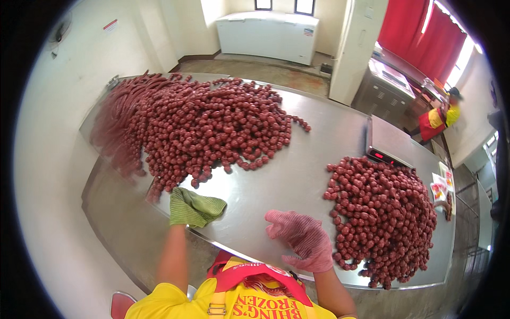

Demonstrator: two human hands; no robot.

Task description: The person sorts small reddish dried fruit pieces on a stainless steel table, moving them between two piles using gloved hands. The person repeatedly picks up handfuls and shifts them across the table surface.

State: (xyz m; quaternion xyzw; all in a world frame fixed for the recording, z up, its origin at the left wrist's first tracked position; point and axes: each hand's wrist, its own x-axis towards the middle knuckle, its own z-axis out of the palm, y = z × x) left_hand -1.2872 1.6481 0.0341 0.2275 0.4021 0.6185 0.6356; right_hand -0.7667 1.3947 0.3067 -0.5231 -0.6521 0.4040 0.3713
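Note:
My left hand (195,208), in a green knitted glove, is over the front edge of the steel table (255,191). It is just right of the near tip of a large heap of linked round sausages (207,123). Its fingers point right, and what lies under them is hidden. My right hand (305,239), in a pink knitted glove, hovers by the table's front edge with thumb and fingers apart. Nothing shows between them. Just right of it lies a second heap of linked round sausages (382,219).
A digital scale (392,141) with a lit display stands behind the right heap. Printed packets (439,187) lie on a white tray at the right end. Beyond are a chest freezer (267,38), a steel machine (384,93) and another person (438,117). A wall (51,159) runs along the left.

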